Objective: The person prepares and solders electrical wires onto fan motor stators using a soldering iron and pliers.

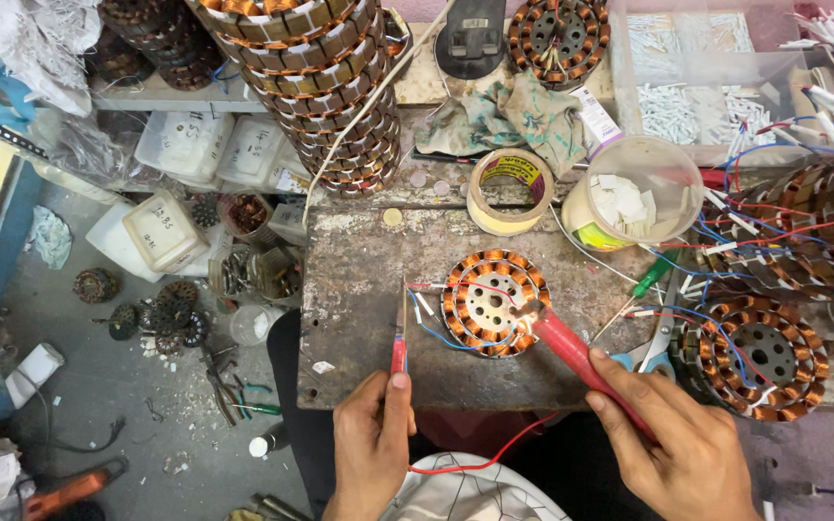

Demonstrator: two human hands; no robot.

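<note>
A round copper-wound stator (492,301) lies flat on the worn wooden bench (359,289), with red, blue and white wires trailing from it. My right hand (673,439) grips the red handle of a soldering iron (576,355); its tip touches the stator's lower right winding, where there is a bright glare. My left hand (371,446) pinches a thin red-handled tool (399,340) that points up toward the white wire ends left of the stator. A red wire (485,461) loops between my wrists.
A tall stack of wound stators (325,87) stands at the back. A tape roll (509,190) and a clear tub (634,193) sit behind the work. More wired stators (760,357) lie at the right, scissors (653,349) beside them. Bins and parts litter the floor at left.
</note>
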